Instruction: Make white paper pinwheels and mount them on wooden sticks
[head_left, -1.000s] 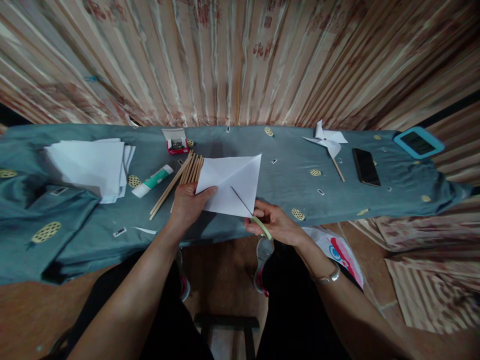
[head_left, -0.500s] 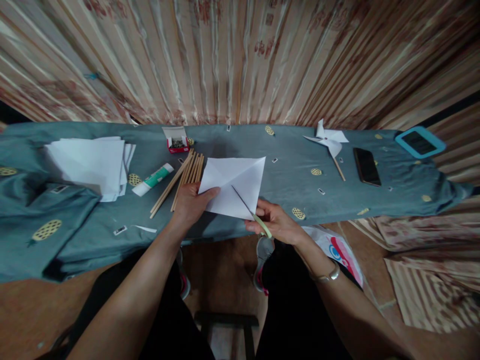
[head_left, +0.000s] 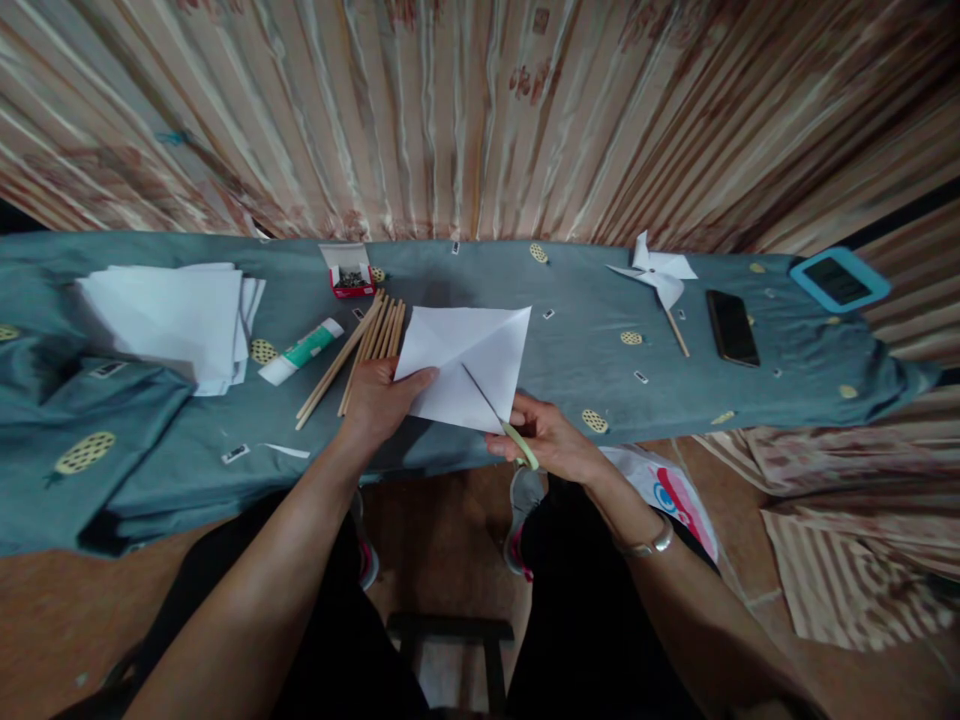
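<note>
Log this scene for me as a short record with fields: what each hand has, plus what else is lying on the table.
left hand: left hand grips the left edge of a creased square sheet of white paper
right hand: right hand holds green-handled scissors, blades on the paper along a diagonal crease
beside left hand: bundle of thin wooden sticks
table: teal cloth-covered table
left side: stack of white paper sheets, green-and-white glue stick, small red open box
right side: white paper pinwheel on a stick, black phone
</note>
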